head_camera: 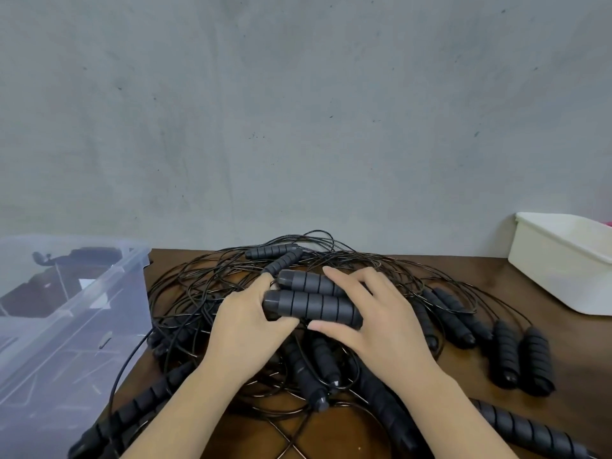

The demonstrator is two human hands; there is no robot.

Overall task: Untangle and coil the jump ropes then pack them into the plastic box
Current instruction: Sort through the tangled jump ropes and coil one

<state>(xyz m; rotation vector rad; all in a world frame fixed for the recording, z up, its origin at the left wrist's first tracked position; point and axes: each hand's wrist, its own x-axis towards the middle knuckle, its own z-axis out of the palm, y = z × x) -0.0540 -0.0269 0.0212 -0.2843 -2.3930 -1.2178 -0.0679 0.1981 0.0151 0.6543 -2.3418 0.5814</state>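
— How far along is the person?
— Barely begun, it seems: the jump ropes lie tangled on the table beside the plastic box, where no coil shows.
— And the hands?
— The left hand and right hand together clasp two handles above the heap.

The right hand is covering the far ends of the two handles that both hands are holding, and the left hand is hiding where their cords leave the caps. The tangled jump ropes are disappearing beneath both wrists. The plastic box is running off the left edge and the white tub off the right. Something pink behind the tub is showing too little to identify.
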